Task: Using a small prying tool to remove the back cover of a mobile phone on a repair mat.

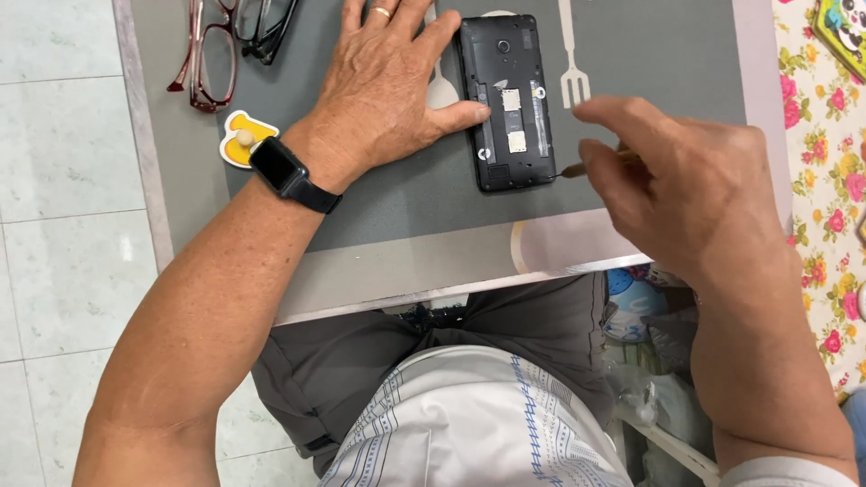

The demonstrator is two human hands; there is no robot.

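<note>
A black phone (509, 101) with its back cover off lies face down on a grey mat (406, 194), toward the mat's far edge and a little right of its middle, its long sides running from the far edge toward the person. Inside the open back, small pale metal plates and a round camera opening show. The left hand (383, 86) lies flat on the mat just left of the phone, fingers spread and pointing to the far edge, a ring on one finger; its thumb rests against the phone's left long side near the middle, so the hand steadies the phone without closing around it. A dark watch (287, 171) sits on the left wrist. The right hand (695, 194) hovers over the mat's near right corner, its fingers pinched on a thin tool (586, 165) with a wooden-looking handle, whose tip reaches the phone's lower right corner; whether the tip touches the case cannot be told. A white fork shape (572, 63) is printed on the mat just right of the phone. At the far left corner of the mat lie red-framed glasses (209, 63) and, beside them, black-framed glasses (263, 25). A small yellow and white figure (244, 137) lies on the mat's left edge, close to the left wrist. The mat lies on a pale table (397, 280), and a flowered cloth (825, 180) runs along the right side.
</note>
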